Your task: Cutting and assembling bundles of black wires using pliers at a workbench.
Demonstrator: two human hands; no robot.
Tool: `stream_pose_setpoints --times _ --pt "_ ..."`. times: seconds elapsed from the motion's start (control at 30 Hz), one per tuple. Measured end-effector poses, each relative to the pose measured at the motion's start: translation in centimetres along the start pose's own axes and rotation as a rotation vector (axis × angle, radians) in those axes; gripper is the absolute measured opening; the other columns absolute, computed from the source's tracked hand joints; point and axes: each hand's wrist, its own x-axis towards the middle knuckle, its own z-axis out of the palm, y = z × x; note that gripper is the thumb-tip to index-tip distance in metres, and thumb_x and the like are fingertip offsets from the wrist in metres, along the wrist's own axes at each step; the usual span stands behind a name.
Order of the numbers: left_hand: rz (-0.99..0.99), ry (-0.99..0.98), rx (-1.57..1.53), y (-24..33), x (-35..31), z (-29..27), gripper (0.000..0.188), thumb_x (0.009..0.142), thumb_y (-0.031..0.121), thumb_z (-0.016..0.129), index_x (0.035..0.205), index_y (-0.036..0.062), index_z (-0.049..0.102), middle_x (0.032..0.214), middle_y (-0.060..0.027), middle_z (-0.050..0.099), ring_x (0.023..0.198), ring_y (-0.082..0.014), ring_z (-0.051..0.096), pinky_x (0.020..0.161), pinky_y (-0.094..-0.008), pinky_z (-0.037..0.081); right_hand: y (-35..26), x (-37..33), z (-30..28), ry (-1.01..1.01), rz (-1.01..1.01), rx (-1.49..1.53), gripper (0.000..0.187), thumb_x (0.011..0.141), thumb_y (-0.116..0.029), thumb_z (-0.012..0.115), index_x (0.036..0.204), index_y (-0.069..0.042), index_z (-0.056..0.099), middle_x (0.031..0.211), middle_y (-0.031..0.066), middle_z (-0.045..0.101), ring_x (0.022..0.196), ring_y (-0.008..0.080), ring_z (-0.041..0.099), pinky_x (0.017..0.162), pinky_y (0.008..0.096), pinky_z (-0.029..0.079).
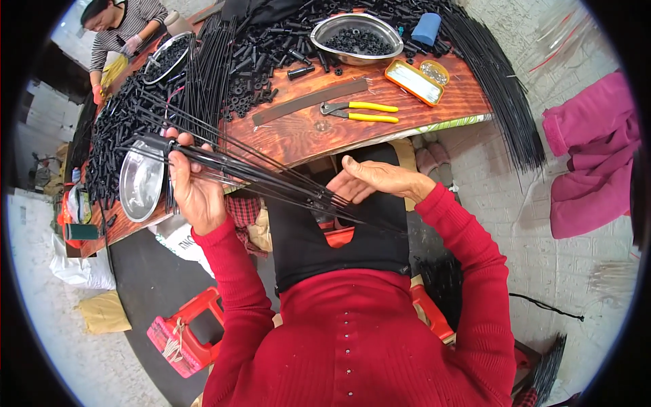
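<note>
My left hand (198, 193) is closed round a bundle of thin black rods (261, 169), which look like umbrella ribs. The bundle slants from a dark tube-like end at upper left down toward my lap, and several rods fan out loosely above it. My right hand (380, 180) is open, fingers stretched, beside the lower ends of the rods; whether it touches them I cannot tell. On the table's front part lie yellow-handled pliers (359, 112) and a flat dark bar (310, 102).
A wooden table (420, 74) carries heaps of small black plastic parts (122, 129), a metal bowl (356, 39) of black rings, an orange-rimmed tin (415, 83) and more black rods (498, 88). A clear bowl (141, 182) sits at the left edge. Another person (125, 34) works at far left.
</note>
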Motion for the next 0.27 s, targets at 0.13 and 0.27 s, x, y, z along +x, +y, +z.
stream_pose_setpoints --times 0.13,0.27 --pt "-0.012 0.139 0.096 -1.7 0.1 -1.8 0.036 0.097 0.019 0.057 0.131 0.0081 0.049 0.114 -0.0035 0.064 0.069 -0.0066 0.053 0.090 -0.0320 0.052 -0.8 -1.6 1.5 -0.193 -0.007 0.171 0.088 0.093 -0.072 0.018 0.126 0.000 0.056 0.102 0.0135 0.069 0.087 0.0202 0.068 0.080 0.0319 0.055" --pt "-0.061 0.238 0.129 -2.2 0.5 -4.1 0.035 0.098 0.022 0.057 0.131 0.0119 0.052 0.122 -0.0037 0.063 0.073 -0.0068 0.053 0.097 -0.0317 0.047 -0.2 -2.8 0.0 -0.220 0.027 0.134 0.085 0.095 -0.069 0.015 0.132 -0.001 0.051 0.108 0.0184 0.067 0.096 0.0271 0.068 0.089 0.0317 0.054"
